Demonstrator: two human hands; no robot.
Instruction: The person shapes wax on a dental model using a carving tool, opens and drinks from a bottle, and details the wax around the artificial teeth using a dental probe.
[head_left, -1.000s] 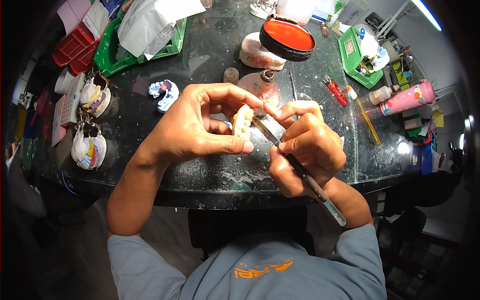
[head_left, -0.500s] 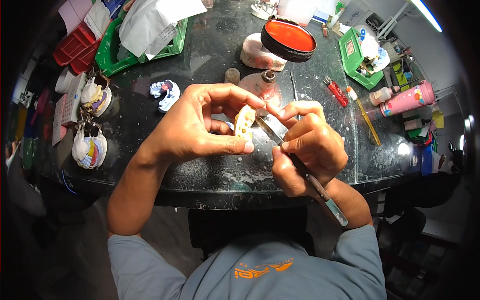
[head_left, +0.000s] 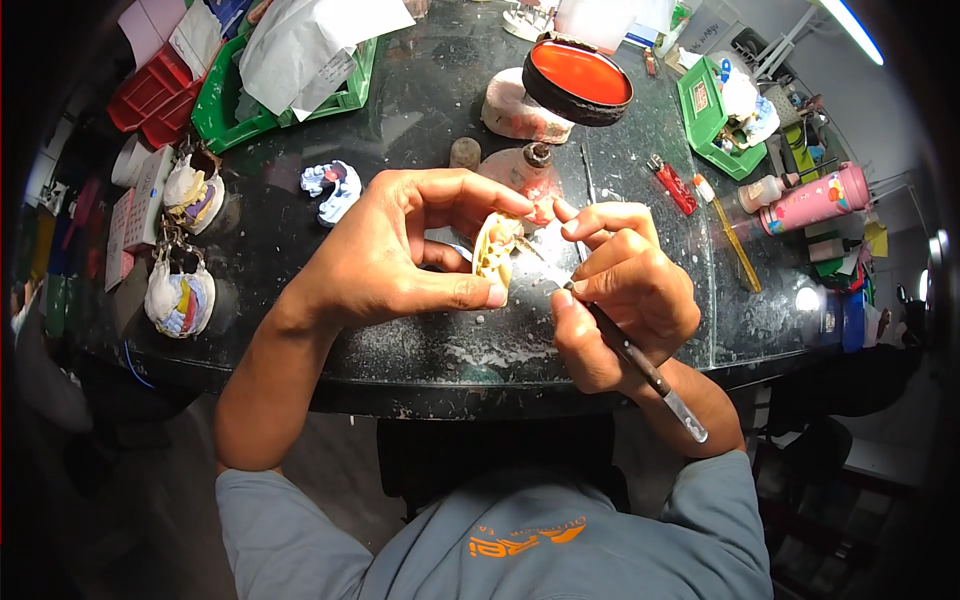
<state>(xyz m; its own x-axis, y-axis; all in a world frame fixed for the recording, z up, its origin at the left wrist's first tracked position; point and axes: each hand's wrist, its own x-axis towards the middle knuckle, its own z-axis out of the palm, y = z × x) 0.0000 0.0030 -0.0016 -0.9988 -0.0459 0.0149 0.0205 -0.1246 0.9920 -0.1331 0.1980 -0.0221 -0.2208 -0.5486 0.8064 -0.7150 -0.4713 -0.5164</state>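
Fingers (head_left: 450,290) of the left hand (head_left: 385,240) pinch the yellow cast (head_left: 492,258) above the desk (head_left: 400,350) at its twelve and six o'clock ends; the right hand (head_left: 630,305), clamped on the tool (head_left: 655,377) toward four o'clock, should stroke lightly.

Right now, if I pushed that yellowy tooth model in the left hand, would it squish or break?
The tooth model would probably feel stiff: it shows no sag in the grip of the left hand. It is likely fairly light, since that one hand holds it up. Its small raised bumps might chip if the tool pressed hard.
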